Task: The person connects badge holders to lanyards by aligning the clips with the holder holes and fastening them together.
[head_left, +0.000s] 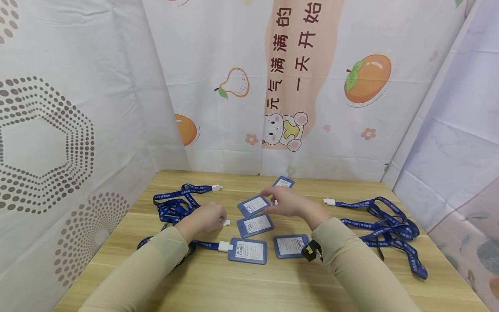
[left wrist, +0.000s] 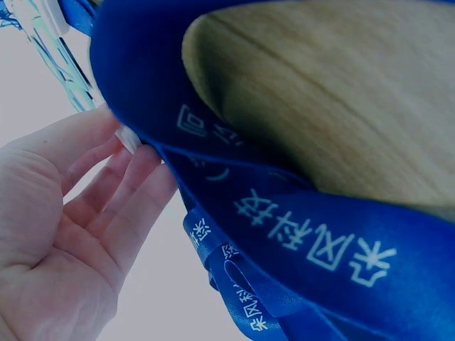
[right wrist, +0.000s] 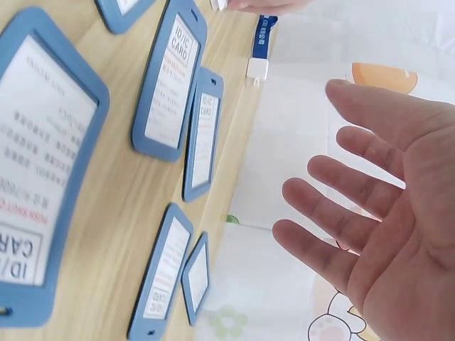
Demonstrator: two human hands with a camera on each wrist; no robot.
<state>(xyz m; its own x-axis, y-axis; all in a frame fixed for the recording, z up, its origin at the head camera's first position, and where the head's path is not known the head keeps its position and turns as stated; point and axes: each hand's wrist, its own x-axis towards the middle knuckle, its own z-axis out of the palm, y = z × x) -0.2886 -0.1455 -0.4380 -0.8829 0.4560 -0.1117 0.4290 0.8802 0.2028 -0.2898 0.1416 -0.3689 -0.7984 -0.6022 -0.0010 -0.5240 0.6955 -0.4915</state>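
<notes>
My left hand pinches the white plastic clip of a blue lanyard between thumb and fingertips. Its printed strap loops close in front of the left wrist camera. Over the middle of the table, my right hand is held with fingers apart and nothing in them, as the right wrist view shows. Just left of it lie two blue ID card holders, an upper one and a lower one. Another card holder has a lanyard's white clip at its slotted end.
One more card holder lies below my right hand, and a further one is at the back, partly covered. Bunched lanyards lie at the left; others are heaped at the right. Printed curtains surround the wooden table.
</notes>
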